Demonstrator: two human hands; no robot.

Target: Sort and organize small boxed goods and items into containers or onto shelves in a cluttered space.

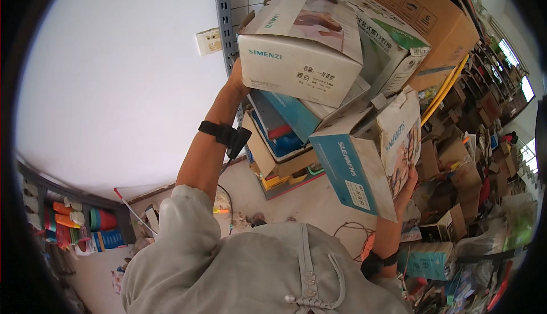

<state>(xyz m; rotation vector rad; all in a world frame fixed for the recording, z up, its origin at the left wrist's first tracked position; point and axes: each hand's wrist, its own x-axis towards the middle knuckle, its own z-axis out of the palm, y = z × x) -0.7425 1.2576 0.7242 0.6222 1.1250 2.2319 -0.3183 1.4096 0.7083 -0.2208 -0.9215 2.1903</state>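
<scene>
A large white cardboard box (302, 69) with teal lettering and a picture on top leans at the upper middle. At its lower left corner my left hand (239, 78) grips it, with the fingers mostly hidden by the box. Lower right, a blue-and-white cardboard box (364, 157) with its top flaps lifted tilts in my right hand (405, 189), which holds its right side. Between the two, a blue-sided box (290, 112) lies partly covered.
Behind the white box are a green-and-white box (393, 40) and a big brown carton (444, 23). Below, an opened carton (262, 149) holds blue and red items. Many cartons crowd the right. A white wall (114, 75) with a socket (209, 41) stands left.
</scene>
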